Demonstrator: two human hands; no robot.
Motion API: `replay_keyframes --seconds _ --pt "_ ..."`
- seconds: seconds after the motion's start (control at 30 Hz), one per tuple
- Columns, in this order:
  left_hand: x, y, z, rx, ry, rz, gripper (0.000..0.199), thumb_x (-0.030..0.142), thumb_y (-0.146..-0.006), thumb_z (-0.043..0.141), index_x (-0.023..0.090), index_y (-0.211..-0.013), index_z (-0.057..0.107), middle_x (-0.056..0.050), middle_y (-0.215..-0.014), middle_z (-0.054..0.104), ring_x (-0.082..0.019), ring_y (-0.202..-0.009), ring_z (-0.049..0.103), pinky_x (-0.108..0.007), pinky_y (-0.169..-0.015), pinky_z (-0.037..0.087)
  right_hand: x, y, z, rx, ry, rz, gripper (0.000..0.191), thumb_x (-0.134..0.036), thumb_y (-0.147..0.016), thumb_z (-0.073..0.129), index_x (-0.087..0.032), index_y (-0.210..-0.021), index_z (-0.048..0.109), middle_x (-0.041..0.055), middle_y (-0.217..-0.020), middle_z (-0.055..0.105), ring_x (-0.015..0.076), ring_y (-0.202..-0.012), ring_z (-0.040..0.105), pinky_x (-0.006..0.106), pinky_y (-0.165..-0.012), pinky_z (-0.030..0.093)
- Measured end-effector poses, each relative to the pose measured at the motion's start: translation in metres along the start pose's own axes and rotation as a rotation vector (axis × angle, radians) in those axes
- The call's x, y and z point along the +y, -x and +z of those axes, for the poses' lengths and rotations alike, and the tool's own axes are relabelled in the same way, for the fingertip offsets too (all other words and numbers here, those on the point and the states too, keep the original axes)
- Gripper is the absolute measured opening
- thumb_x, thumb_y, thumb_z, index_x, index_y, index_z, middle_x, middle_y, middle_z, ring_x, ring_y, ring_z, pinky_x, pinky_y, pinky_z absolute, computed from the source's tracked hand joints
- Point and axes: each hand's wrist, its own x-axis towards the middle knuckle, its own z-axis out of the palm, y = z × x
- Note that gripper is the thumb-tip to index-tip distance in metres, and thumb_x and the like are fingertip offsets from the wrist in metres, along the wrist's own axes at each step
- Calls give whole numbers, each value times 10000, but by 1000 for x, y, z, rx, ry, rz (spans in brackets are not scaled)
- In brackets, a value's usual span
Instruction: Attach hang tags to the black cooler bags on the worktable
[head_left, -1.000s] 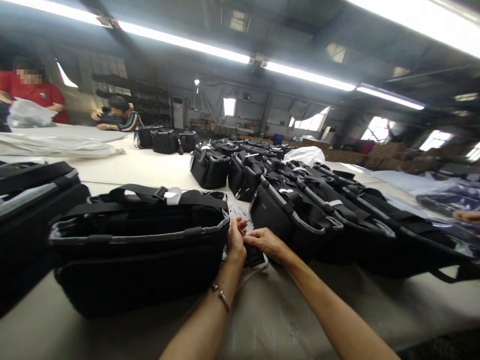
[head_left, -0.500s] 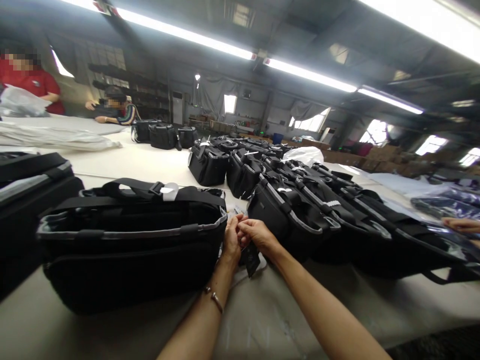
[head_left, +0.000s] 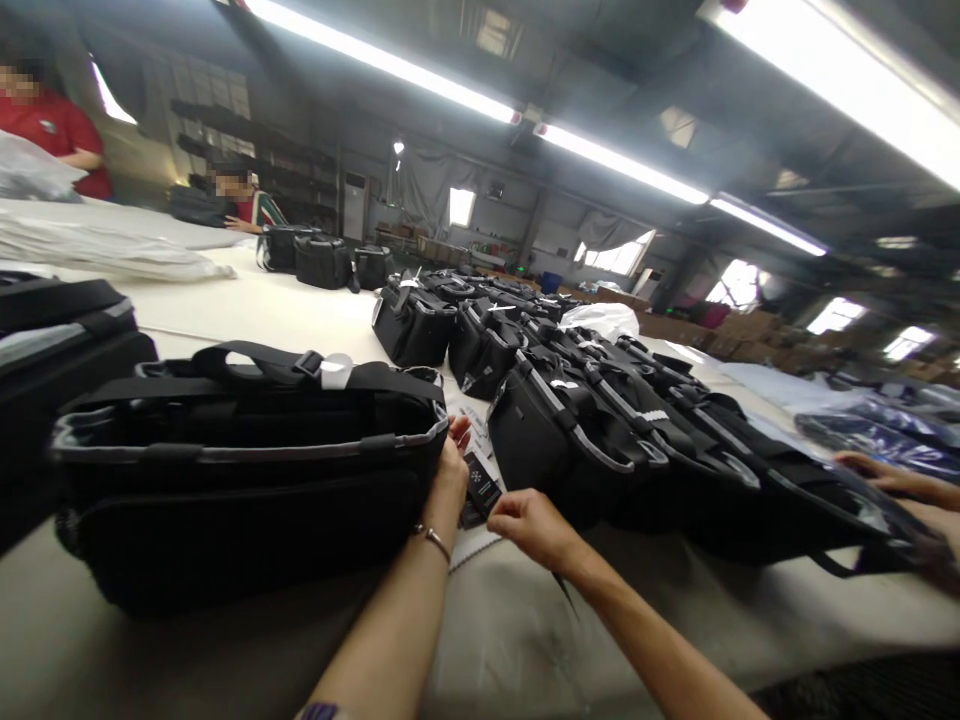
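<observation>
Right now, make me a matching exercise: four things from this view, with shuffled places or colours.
1. Bracelet
2. Printed tag
3. Nearest open bag
4. Crumpled sheet

A. White, beyond the right hand
B. Grey-edged rim, beside the left forearm
C. At the left wrist
D. Black, between left hand and right hand

Pairs: 1-C, 2-D, 3-B, 4-A

Open bag (head_left: 247, 520): the left side is blocked by its broad wall, the way over its rim by a raised strap (head_left: 251, 362).
Bag rows (head_left: 559, 440): the right side is closed off.
Gap: a narrow channel is crowded by papers (head_left: 474, 425) and a black tag (head_left: 481, 478).
Tabletop (head_left: 510, 640): bare room is bordered by both forearms (head_left: 652, 630).
</observation>
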Motion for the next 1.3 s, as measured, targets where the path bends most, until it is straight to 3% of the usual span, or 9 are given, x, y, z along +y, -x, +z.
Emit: replay_keyframes --seconds 0.17,0.27,0.37,0.47,0.57,0.67,0.83,1.1,1.3 --pt "11 57 0 -246 -32 -129 528 519 -1020 302 119 -1128 629 -174 -1113 687 -233 -968 685 -341 -786 550 -9 39 -18 -44 -242 64 345 -487 -756 654 -143 -769 669 -11 -590 577 95 -473 470 218 -487 375" --pt "27 107 -19 -584 -161 -129 528 561 -952 487 103 -1135 673 -187 -1091 706 -245 -937 685 -336 -782 543 -15 49 -15 -91 -368 54 435 -565 -715 724 -138 -755 658 42 -708 646 138 -591 583 252 -588 473" --pt "55 144 -41 -794 -449 -10 379 464 -882 669 123 -1043 714 -111 -929 738 -124 -637 621 -208 -563 451 -24 50 5 -132 -412 83 519 -639 -663 752 -132 -746 680 3 -592 558 95 -471 446 220 -450 367" --pt "102 172 -62 -683 -576 189 364 455 -942 588 116 -958 718 -105 -863 750 -149 -658 658 -248 -624 505 -47 53 29 -141 -407 57 593 -702 -620 752 -121 -734 720 -23 -527 473 49 -431 282 197 -398 218" --pt "157 200 -85 -582 -692 417 294 370 -993 521 149 -1049 707 -100 -972 766 -216 -945 711 -339 -912 523 -80 59 47 -128 -375 -63 551 -670 -634 769 -143 -794 776 29 -624 581 94 -515 427 206 -445 335" --pt "208 221 -112 -478 -864 662 255 306 -1019 469 220 -1118 687 -40 -987 767 -186 -984 704 -313 -944 509 -110 63 60 -115 -309 -183 455 -609 -686 765 -170 -802 789 55 -686 646 154 -617 540 233 -532 436" --pt "267 213 -135 21 -1189 1245 172 257 -990 515 258 -1083 660 -15 -1065 697 -187 -1057 624 -325 -954 469 -151 59 84 -36 -262 -348 389 -558 -751 726 -182 -833 782 40 -675 661 155 -606 561 233 -525 441" --pt "286 176 -124 143 -1595 1343 147 257 -975 501 205 -1056 612 -62 -1007 672 -259 -964 583 -441 -887 463 -177 43 111 365 13 -693 226 -329 -875 607 -205 -709 699 0 -684 653 130 -603 590 239 -594 434" --pt "288 171 -121 143 -1599 1332 172 254 -980 455 207 -996 619 -64 -951 677 -259 -910 585 -426 -847 468 -173 34 107 391 210 -742 214 -235 -877 567 -215 -686 662 -19 -658 589 109 -572 531 247 -576 376"
